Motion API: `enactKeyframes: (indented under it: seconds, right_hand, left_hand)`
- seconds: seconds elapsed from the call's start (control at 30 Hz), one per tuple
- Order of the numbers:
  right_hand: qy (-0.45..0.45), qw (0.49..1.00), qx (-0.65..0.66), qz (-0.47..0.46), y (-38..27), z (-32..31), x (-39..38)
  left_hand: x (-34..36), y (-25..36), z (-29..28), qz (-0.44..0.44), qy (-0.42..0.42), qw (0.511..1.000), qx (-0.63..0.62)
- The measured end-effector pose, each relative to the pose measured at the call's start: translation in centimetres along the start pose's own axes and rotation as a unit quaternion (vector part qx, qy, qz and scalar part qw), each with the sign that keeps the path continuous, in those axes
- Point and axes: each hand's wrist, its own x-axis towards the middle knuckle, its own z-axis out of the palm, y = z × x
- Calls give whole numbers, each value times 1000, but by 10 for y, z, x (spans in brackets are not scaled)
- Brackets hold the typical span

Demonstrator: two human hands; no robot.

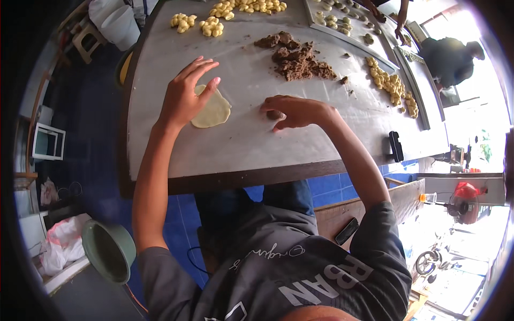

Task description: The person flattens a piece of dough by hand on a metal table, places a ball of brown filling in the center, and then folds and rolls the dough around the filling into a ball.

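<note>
A flattened round of pale dough (213,111) lies on the metal-topped table (187,155). Over its left edge is my left hand (184,96), open, fingers stretched and thumb apart, partly hiding the round; whether it touches the dough I cannot tell. To the right, my right hand (302,111) curls its fingers and thumb around a small ball of brown filling (274,114) at the tabletop. Farther back sits a crumbly heap of the same brown filling (302,61), with loose bits around it.
Piles of yellow dough pieces (211,27) lie at the far left, and more dough pieces (393,85) at the right. A tray (353,40) holds several balls near another person's hand (400,32). A black device (395,146) stands by the table's right front edge.
</note>
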Motion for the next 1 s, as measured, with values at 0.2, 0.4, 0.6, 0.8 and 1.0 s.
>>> enactKeyframes:
  seconds: [0.2, 0.4, 0.6, 0.8, 1.0]
  right_hand:
    - [-54, 992, -8, 113, -9, -6, 6]
    - [31, 993, -61, 93, 0, 5, -9]
    - [38, 995, 47, 74, 7, 17, 2]
    - [87, 996, 5, 17, -9, 10, -10]
    - [52, 995, -38, 77, -8, 18, -10]
  left_hand:
    - [-6, -8, -4, 3, 8, 1000, 22]
    - [-5, -8, -2, -3, -5, 1000, 22]
    - [-1, -3, -3, -4, -6, 1000, 17]
    - [-5, -4, -5, -6, 2, 1000, 20]
    - [-3, -2, -2, -5, -13, 1000, 8]
